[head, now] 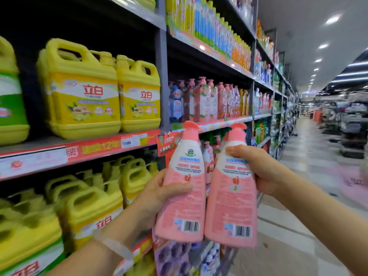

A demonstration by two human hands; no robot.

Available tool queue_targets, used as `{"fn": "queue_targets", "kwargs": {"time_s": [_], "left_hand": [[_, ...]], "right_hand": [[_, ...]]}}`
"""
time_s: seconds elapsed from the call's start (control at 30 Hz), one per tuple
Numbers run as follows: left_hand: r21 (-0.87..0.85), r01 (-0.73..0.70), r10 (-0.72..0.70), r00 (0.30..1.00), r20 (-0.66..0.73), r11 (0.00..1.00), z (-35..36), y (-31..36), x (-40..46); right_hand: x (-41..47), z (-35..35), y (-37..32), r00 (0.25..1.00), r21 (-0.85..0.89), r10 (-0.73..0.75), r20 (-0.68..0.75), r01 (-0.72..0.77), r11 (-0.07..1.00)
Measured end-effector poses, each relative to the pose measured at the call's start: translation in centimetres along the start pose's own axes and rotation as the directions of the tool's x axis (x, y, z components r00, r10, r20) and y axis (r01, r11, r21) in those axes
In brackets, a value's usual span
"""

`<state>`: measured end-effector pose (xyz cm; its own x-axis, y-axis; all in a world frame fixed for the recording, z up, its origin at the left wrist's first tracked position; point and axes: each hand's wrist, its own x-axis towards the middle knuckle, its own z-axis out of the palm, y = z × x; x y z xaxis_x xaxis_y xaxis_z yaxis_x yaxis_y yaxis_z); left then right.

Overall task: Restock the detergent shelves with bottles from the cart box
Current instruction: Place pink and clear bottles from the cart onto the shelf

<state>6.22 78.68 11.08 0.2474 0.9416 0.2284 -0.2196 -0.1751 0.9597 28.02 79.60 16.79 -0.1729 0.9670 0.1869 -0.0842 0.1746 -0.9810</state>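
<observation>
I hold two pink pump bottles side by side in front of the shelving, back labels and barcodes facing me. My left hand (159, 194) grips the left pink bottle (184, 212) around its middle. My right hand (256, 168) grips the right pink bottle (233, 208) near its shoulder. Both bottles are upright, slightly tilted, almost touching. Behind them, a shelf row of similar pink pump bottles (205, 100) stands at about head height. The cart box is not in view.
Big yellow handled jugs (83, 92) fill the left shelves, with more yellow jugs (83, 208) below. Red price strips (99, 148) line the shelf edges. Upper shelves hold yellow and blue bottles (209, 26). The tiled aisle floor (310, 156) runs away on the right.
</observation>
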Motion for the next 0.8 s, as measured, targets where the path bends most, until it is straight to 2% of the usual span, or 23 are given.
{"fn": "queue_targets", "kwargs": {"time_s": [0.23, 0.4, 0.6, 0.7, 0.8], "left_hand": [[0.073, -0.024, 0.024, 1.000, -0.007, 0.997, 1.2, -1.2, 9.3], [0.077, -0.086, 0.098, 0.980, -0.172, 0.993, 2.4, -1.8, 16.3], [0.148, -0.137, 0.186, 0.897, -0.401, 0.980, 3.0, -0.3, 22.1], [0.174, -0.146, 0.216, 0.830, -0.514, 0.974, 2.5, 0.4, 23.4], [0.216, -0.176, 0.270, 0.777, -0.569, 0.960, 1.9, 1.9, 24.6]], "right_hand": [[9.5, -4.9, 0.5, 0.997, 0.004, -0.033, 0.074, 0.033, 0.999], [18.5, -8.4, -0.5, 0.974, -0.021, -0.067, 0.218, 0.073, 0.997], [28.9, -10.5, -3.5, 0.953, 0.051, -0.076, 0.294, 0.064, 0.997], [33.4, -9.9, -5.7, 0.942, 0.133, -0.143, 0.302, 0.106, 0.985], [36.9, -8.4, -7.8, 0.910, 0.182, -0.229, 0.346, 0.174, 0.968]]}}
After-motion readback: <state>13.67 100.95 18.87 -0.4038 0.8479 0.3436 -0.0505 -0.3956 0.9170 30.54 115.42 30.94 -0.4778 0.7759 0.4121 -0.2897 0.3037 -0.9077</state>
